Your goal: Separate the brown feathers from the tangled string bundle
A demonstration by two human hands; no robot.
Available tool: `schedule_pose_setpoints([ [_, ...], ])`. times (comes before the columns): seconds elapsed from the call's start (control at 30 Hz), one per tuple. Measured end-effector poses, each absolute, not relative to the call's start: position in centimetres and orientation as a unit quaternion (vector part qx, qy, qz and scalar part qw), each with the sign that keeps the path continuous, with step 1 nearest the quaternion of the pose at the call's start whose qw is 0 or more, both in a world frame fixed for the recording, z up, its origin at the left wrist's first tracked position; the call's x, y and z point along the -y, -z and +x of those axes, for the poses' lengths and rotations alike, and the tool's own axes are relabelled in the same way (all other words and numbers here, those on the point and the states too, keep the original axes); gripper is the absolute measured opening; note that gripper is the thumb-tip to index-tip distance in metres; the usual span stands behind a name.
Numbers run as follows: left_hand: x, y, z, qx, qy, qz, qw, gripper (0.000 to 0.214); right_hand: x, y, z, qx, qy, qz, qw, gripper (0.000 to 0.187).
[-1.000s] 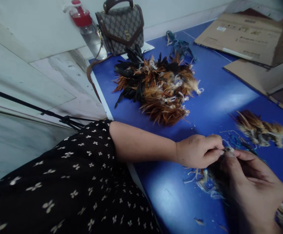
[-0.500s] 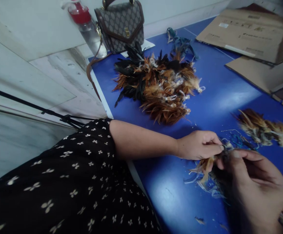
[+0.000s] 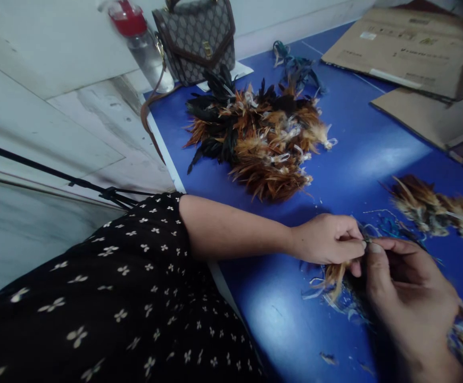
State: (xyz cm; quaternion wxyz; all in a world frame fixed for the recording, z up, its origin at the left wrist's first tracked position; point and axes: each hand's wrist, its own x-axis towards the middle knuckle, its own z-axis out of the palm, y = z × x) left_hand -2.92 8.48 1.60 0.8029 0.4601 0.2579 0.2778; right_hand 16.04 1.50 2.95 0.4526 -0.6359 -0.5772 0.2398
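Note:
My left hand [image 3: 327, 240] and my right hand [image 3: 407, 290] meet over the blue table [image 3: 359, 154] at the lower right. Both pinch the top of a small bundle of brown and orange feathers [image 3: 335, 276], whose tips hang down below my left fingers. Bits of blue thread and trimmings [image 3: 387, 229] lie around the hands. A big pile of orange, brown and black feathers [image 3: 259, 135] sits further back on the table. A smaller brown feather bunch [image 3: 431, 207] lies to the right of my hands.
A patterned handbag [image 3: 199, 37] and a water bottle with a red cap [image 3: 141, 40] stand at the table's far left corner. Flattened cardboard [image 3: 411, 48] lies at the far right. Teal string [image 3: 295, 66] lies behind the big pile. A white wall runs along the left.
My hands shifted a little on the bundle; the orange feather tips now hang out below my left hand, where a second ago they were hidden.

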Motion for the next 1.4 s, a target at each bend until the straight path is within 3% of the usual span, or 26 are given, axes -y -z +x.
schedule_pose_setpoints([
  [0.1, -8.6, -1.5, -2.9, -0.248, -0.269, 0.459, 0.809, 0.033, -1.5, -3.1, 15.7, 0.523, -0.318, -0.645, 0.457, 0.052],
  [0.53, -8.6, -1.8, -2.7, -0.225, -0.272, 0.428, 0.832, 0.032, -1.7, -3.0, 16.3, 0.457, -0.399, -0.650, 0.457, 0.056],
  [0.7, -8.5, -1.9, -2.7, -0.248, -0.278, 0.432, 0.821, 0.032, -1.9, -3.3, 16.4, 0.493, -0.357, -0.660, 0.440, 0.058],
  [1.03, -8.1, -1.3, -2.5, -0.326, -0.307, 0.495, 0.744, 0.012, -1.8, -3.2, 16.1, 0.514, -0.337, -0.644, 0.455, 0.054],
  [1.4, -8.4, -2.3, -3.0, -0.251, -0.311, 0.449, 0.799, 0.031, -0.7, -3.5, 15.6, 0.523, -0.234, -0.666, 0.478, 0.043],
])
